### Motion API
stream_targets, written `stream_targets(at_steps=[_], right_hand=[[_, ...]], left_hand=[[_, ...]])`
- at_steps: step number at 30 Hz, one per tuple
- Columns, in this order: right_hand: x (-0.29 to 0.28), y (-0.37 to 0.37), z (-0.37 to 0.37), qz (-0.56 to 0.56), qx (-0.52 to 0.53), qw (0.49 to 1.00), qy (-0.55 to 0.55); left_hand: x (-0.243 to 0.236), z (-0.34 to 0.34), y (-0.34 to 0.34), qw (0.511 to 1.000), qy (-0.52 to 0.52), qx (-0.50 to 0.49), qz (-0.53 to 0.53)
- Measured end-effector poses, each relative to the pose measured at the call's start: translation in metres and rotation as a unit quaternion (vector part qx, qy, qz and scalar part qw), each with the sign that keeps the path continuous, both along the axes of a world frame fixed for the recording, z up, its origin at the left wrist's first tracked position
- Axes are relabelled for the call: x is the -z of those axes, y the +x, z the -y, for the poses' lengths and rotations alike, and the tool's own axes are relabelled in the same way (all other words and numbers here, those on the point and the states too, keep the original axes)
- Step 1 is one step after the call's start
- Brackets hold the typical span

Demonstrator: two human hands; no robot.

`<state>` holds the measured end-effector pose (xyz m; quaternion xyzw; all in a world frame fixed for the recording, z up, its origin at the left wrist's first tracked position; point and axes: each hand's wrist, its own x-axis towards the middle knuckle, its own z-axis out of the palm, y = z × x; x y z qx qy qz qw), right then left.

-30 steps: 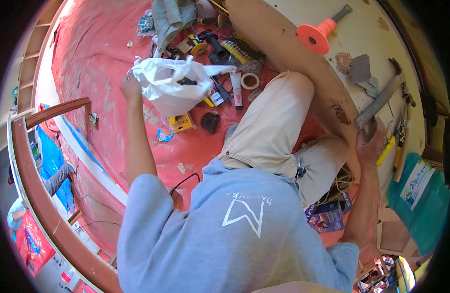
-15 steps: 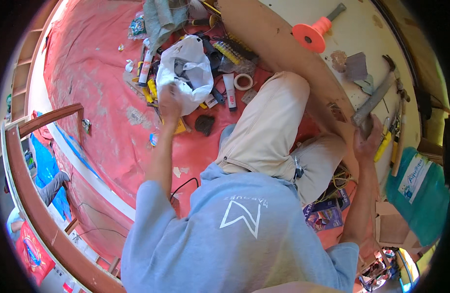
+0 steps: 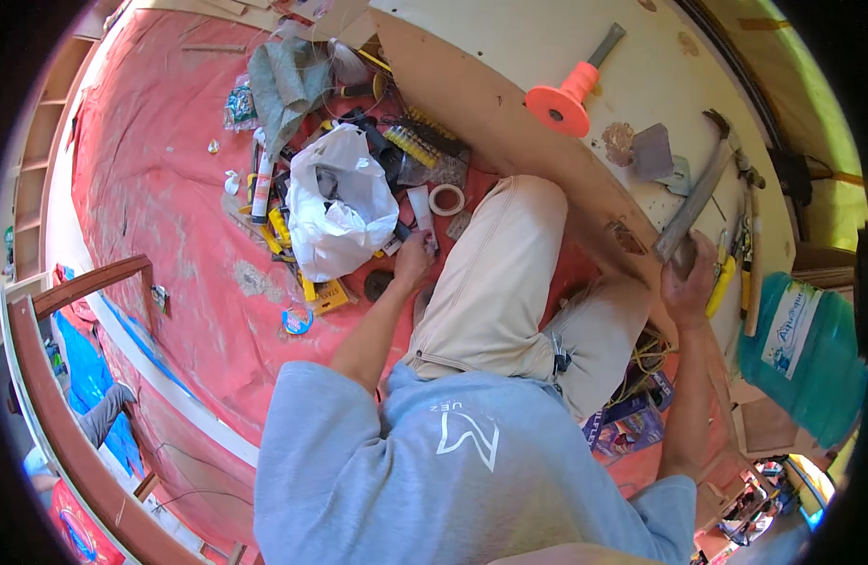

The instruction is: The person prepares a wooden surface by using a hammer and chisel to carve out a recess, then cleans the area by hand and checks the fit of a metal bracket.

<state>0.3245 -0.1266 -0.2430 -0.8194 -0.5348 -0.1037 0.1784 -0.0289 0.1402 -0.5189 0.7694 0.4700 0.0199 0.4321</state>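
Observation:
My left hand [image 3: 415, 259] reaches down between the white plastic bag and my leg. Its fingers are closed at the lower end of a white tube [image 3: 420, 205], covering the dark cap. A roll of masking tape [image 3: 434, 209] lies just right of the tube. The open white plastic bag [image 3: 344, 226] has something grey inside. At the right, my right hand [image 3: 690, 290] is closed around a rounded grey-brown thing [image 3: 683, 257] that I cannot make out, next to the lower end of a hammer's grey handle [image 3: 697, 207]. The hammer lies on the pale board.
An orange-guarded chisel [image 3: 566, 104], a grey flat piece [image 3: 651, 153] and yellow-handled tools [image 3: 722, 282] lie on the board [image 3: 509, 38]. Tools and a grey cloth [image 3: 288, 85] crowd the red sheet [image 3: 170, 188]. A teal water jug [image 3: 801, 363] stands right; a wooden frame [image 3: 38, 377] left.
My left hand has moved from the white bag's near edge rightward and down to the tube. The right hand stays by the hammer's handle. The whole view has shifted slightly.

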Motion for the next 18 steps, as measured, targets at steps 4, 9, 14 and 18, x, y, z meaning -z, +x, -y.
stream_targets(at_steps=[4,9,14,18], right_hand=[[-0.001,-0.003,0.001,-0.01,0.011,1.0,-0.003],[-0.003,-0.005,-0.015,-0.021,-0.003,1.0,0.017],[-0.002,-0.003,0.01,-0.004,0.025,1.0,-0.006],[-0.004,-0.006,-0.009,-0.024,0.004,1.0,0.009]], left_hand=[[0.007,-0.032,0.065,0.995,0.098,0.013,0.02],[0.093,-0.085,0.075,0.949,0.248,0.17,-0.094],[0.071,-0.077,0.111,0.972,0.017,0.202,-0.12],[0.084,-0.132,0.067,0.997,0.021,-0.076,0.0]])
